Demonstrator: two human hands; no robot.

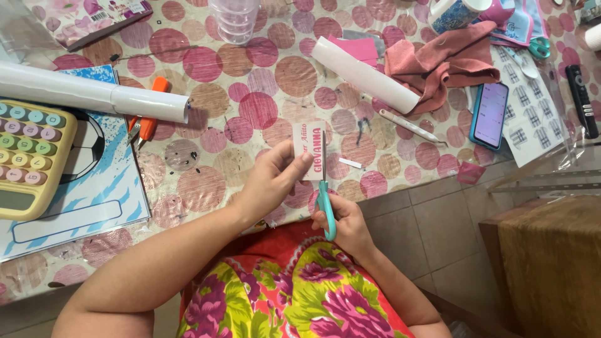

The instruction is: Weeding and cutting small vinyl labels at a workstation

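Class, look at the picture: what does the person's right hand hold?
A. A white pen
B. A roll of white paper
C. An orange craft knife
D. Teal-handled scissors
D: the right hand grips teal-handled scissors, their blades cutting into the small printed paper tag held by the left hand.

There is one view only, from the camera on my head, tilted steeply down and forward over my lap. My hands sit close beneath it, just below frame centre, my forearms entering from seven and five o'clock. The spotted table [263,94] fills the frame from nine through twelve to two o'clock, its near edge slanting across the middle. The tiled floor [432,231] shows at four o'clock, farther off.
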